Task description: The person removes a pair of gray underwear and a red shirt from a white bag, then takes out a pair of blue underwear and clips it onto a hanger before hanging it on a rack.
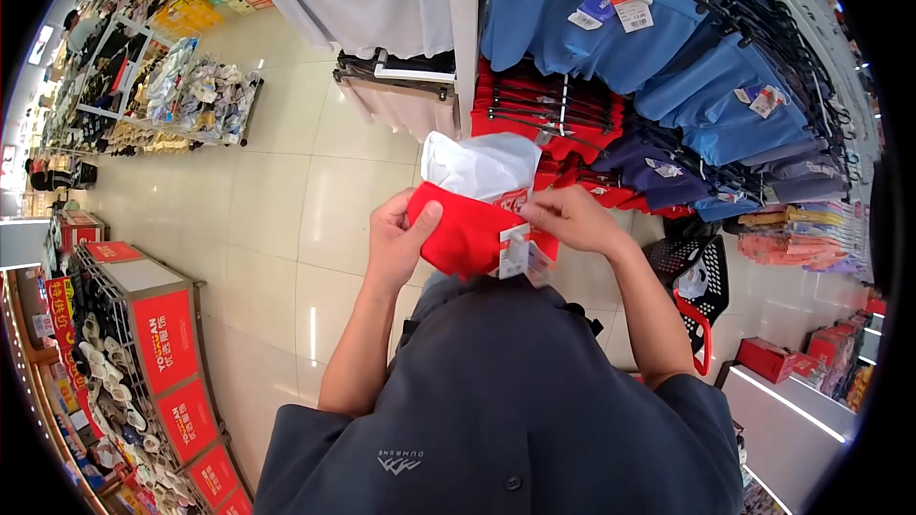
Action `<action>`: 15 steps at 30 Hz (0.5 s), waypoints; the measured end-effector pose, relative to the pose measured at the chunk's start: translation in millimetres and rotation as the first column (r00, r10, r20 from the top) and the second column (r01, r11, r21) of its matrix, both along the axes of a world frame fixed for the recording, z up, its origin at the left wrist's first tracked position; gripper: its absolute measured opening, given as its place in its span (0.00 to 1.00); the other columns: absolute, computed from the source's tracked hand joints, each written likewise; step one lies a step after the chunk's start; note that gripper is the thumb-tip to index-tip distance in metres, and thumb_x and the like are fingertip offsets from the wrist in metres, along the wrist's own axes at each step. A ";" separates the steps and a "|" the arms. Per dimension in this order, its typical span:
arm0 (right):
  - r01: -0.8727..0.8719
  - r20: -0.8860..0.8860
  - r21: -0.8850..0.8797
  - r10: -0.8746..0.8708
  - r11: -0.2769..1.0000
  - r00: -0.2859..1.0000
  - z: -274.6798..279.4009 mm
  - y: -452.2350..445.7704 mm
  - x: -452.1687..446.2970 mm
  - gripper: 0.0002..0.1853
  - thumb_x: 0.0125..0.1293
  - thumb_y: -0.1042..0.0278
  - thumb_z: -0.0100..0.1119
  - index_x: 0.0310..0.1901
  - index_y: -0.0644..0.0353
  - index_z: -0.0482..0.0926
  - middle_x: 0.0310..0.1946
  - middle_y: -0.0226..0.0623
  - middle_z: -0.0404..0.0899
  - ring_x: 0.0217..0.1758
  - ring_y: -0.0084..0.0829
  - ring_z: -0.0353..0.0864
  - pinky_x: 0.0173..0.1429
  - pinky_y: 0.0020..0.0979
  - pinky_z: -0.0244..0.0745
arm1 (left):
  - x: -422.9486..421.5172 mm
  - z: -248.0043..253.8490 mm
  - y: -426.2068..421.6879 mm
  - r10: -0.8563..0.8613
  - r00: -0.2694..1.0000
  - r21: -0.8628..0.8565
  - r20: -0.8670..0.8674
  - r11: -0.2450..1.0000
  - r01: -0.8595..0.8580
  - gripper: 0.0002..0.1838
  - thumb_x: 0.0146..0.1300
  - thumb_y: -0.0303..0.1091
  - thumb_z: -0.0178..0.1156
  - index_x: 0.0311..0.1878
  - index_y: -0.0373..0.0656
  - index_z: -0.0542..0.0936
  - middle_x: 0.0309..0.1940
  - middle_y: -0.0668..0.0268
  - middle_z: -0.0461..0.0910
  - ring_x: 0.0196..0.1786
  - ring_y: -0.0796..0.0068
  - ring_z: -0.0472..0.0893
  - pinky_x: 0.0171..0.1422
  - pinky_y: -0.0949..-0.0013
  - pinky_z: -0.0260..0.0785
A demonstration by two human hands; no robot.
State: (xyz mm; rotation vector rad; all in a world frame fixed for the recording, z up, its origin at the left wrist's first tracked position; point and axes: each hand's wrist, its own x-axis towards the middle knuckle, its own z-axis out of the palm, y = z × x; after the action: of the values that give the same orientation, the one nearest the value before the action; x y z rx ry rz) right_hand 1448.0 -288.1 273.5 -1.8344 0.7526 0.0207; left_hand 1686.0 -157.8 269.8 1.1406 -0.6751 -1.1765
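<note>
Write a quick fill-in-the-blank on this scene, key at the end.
1. The left hand grips a garment coloured ____.
2. The white tag on the garment sits closer to the right hand than to the ____ hand.
3. The basket with a red handle is ____.
4. The topmost hanging garments at upper right are ____.

Missing words: red; left; black; blue

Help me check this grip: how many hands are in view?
2: the left hand holds the left side of the red cloth item; the right hand is at its upper right edge. Some fingers are hidden, and distant background hands would be too small to tell.
</note>
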 end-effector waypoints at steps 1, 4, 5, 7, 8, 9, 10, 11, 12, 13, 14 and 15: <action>0.081 0.045 -0.222 -0.073 0.972 0.996 -4.2 -10.2 0.8 0.14 0.69 0.61 0.58 0.35 0.66 0.79 0.24 0.38 0.77 0.27 0.28 0.75 0.35 0.30 0.70 | 0.8 0.5 3.2 -0.073 0.996 -0.017 0.058 0.997 0.074 0.10 0.68 0.31 0.61 0.46 0.32 0.80 0.35 0.68 0.82 0.35 0.87 0.77 0.39 0.81 0.70; 0.201 0.182 -0.457 -0.130 0.867 0.975 -19.5 -46.1 16.4 0.09 0.65 0.68 0.57 0.39 0.66 0.78 0.32 0.45 0.80 0.36 0.41 0.81 0.41 0.37 0.74 | -10.1 8.6 5.6 -0.093 0.992 0.055 0.084 0.995 0.089 0.10 0.68 0.31 0.61 0.46 0.32 0.80 0.35 0.69 0.81 0.34 0.87 0.77 0.38 0.81 0.70; 0.163 0.081 -0.607 -0.143 0.778 0.986 -39.4 -60.4 26.8 0.09 0.64 0.69 0.56 0.40 0.66 0.78 0.35 0.46 0.81 0.40 0.41 0.82 0.45 0.37 0.75 | -11.8 9.2 5.4 -0.075 0.988 0.042 0.133 0.997 0.070 0.11 0.68 0.32 0.61 0.44 0.33 0.80 0.35 0.67 0.81 0.37 0.83 0.78 0.43 0.77 0.73; 0.112 -0.003 -0.736 -0.169 0.668 0.986 -82.4 -84.8 47.9 0.10 0.63 0.69 0.55 0.42 0.67 0.77 0.39 0.47 0.82 0.44 0.41 0.82 0.48 0.38 0.76 | -13.4 9.5 9.7 -0.071 0.988 0.096 0.141 0.994 0.058 0.11 0.68 0.33 0.61 0.44 0.33 0.79 0.35 0.67 0.81 0.36 0.83 0.78 0.42 0.78 0.73; -0.048 -0.166 -0.794 -0.140 0.607 0.976 -105.5 -94.6 58.7 0.12 0.61 0.70 0.56 0.43 0.68 0.77 0.40 0.49 0.82 0.46 0.43 0.82 0.49 0.40 0.77 | -14.1 9.1 12.8 -0.074 0.988 0.145 0.136 0.988 0.054 0.11 0.68 0.33 0.61 0.45 0.33 0.79 0.35 0.67 0.81 0.36 0.83 0.78 0.42 0.78 0.73; -0.213 -0.327 -0.817 -0.127 0.536 0.937 -113.5 -98.4 67.7 0.15 0.58 0.70 0.58 0.45 0.69 0.77 0.42 0.51 0.82 0.48 0.45 0.82 0.50 0.42 0.78 | -14.2 8.2 15.7 -0.064 0.984 0.164 0.166 0.986 0.037 0.11 0.68 0.32 0.61 0.45 0.33 0.79 0.36 0.66 0.82 0.36 0.84 0.78 0.43 0.77 0.73; -0.210 -0.320 -0.818 -0.120 0.536 0.940 -120.4 -101.0 72.6 0.15 0.58 0.70 0.58 0.45 0.69 0.77 0.42 0.51 0.82 0.48 0.45 0.82 0.50 0.42 0.78 | -14.5 7.2 17.9 -0.059 0.983 0.167 0.173 0.986 0.029 0.11 0.68 0.32 0.61 0.45 0.33 0.79 0.36 0.66 0.82 0.36 0.84 0.78 0.43 0.77 0.73; -0.262 -0.412 -0.808 -0.188 0.527 0.891 -127.3 -103.5 78.2 0.14 0.58 0.71 0.57 0.45 0.69 0.76 0.43 0.51 0.82 0.48 0.45 0.82 0.52 0.42 0.77 | -14.7 6.0 19.5 -0.012 0.983 0.152 0.186 0.988 -0.017 0.10 0.68 0.31 0.61 0.45 0.32 0.79 0.36 0.67 0.81 0.37 0.84 0.78 0.43 0.78 0.72; -0.316 -0.497 -0.793 -0.253 0.521 0.830 -130.0 -105.1 86.0 0.14 0.58 0.71 0.57 0.45 0.68 0.76 0.44 0.51 0.82 0.48 0.44 0.82 0.54 0.41 0.76 | -13.6 5.8 20.6 0.039 0.979 0.138 0.198 0.988 -0.067 0.10 0.68 0.30 0.61 0.45 0.32 0.80 0.37 0.67 0.80 0.37 0.84 0.78 0.43 0.79 0.71; -0.299 -0.520 -0.753 -0.252 0.587 0.816 -133.6 -109.0 90.2 0.14 0.58 0.71 0.58 0.46 0.66 0.76 0.45 0.52 0.81 0.47 0.45 0.83 0.52 0.46 0.77 | -11.6 7.1 22.4 0.065 0.977 0.156 0.202 0.983 -0.098 0.10 0.69 0.31 0.60 0.45 0.32 0.80 0.37 0.67 0.80 0.38 0.84 0.78 0.43 0.79 0.71; -0.309 -0.519 -0.748 -0.228 0.588 0.824 -139.7 -113.3 91.0 0.14 0.58 0.71 0.58 0.46 0.66 0.76 0.45 0.52 0.81 0.47 0.45 0.83 0.52 0.46 0.77 | -9.5 5.8 24.6 0.085 0.975 0.166 0.207 0.979 -0.121 0.10 0.69 0.31 0.60 0.45 0.32 0.80 0.37 0.67 0.80 0.38 0.84 0.78 0.43 0.79 0.71; -0.291 -0.523 -0.700 -0.191 0.652 0.831 -147.7 -119.1 89.4 0.16 0.58 0.71 0.57 0.48 0.65 0.74 0.44 0.51 0.81 0.46 0.46 0.83 0.51 0.46 0.78 | -6.8 3.0 25.7 0.117 0.972 0.162 0.206 0.975 -0.152 0.11 0.69 0.32 0.60 0.45 0.32 0.80 0.37 0.67 0.80 0.38 0.84 0.78 0.44 0.78 0.71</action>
State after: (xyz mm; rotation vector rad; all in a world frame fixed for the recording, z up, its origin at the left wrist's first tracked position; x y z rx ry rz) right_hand 1537.4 -407.2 125.8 -2.7325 1.2528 0.3501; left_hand 1679.2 -132.1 272.9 1.4433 -0.6393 -1.0320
